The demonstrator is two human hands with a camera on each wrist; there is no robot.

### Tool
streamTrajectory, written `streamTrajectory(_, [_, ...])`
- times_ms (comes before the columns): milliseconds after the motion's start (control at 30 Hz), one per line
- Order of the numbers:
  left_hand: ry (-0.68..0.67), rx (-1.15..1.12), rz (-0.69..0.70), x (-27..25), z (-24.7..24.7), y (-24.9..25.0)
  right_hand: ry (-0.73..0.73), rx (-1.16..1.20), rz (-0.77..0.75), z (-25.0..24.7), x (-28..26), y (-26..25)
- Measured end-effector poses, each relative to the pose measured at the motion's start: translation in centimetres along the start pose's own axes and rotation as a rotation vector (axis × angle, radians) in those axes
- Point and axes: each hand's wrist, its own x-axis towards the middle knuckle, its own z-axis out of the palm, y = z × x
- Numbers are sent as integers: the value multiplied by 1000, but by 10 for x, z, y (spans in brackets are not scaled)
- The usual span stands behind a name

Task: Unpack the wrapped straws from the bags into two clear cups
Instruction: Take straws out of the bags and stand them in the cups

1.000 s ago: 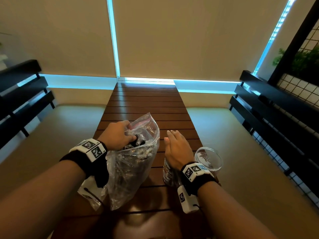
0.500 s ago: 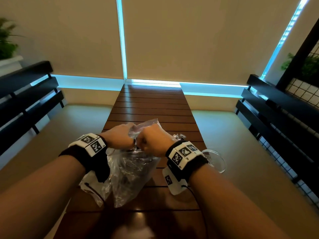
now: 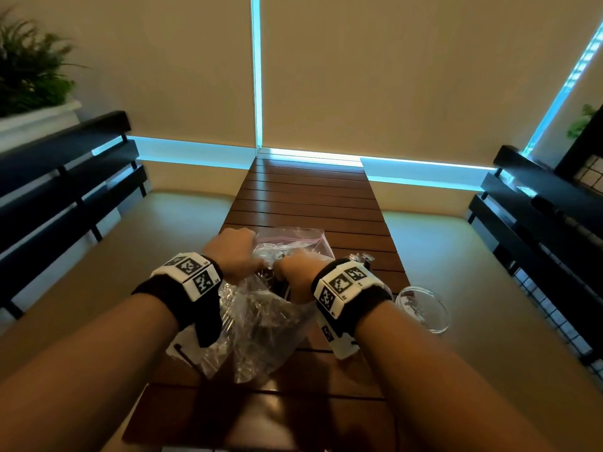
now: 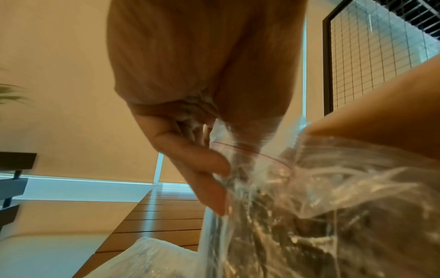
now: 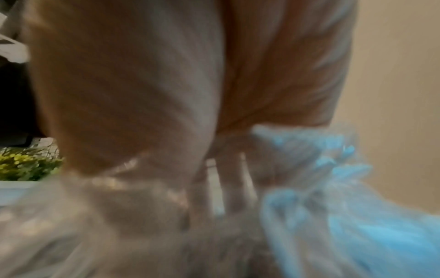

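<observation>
Straws (image 3: 261,308) inside clear bag (image 3: 261,327) on bench (image 3: 310,203) | left hand (image 3: 233,252) grip pinches bag top | right hand (image 3: 295,275) grip clutches bag top | clear cup (image 3: 424,308) right of bag

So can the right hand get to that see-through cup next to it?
Probably yes, but not right now: the right hand is gripping the bag. The clear cup stands just beside that wrist, nothing between.
</observation>
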Motion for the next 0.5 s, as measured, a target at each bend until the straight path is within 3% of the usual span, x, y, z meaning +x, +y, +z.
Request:
streamTrajectory(133, [53,6,-8,-1,0,-9,52,-16,-37,-2,-5,-5])
streamTrajectory(333, [71,-5,15,-4,4,-4,-29,-205,46,-5,-2,-13])
streamTrajectory(500, [77,-32,6,-5,4,-6,-77,-217,8,-7,-4,-13])
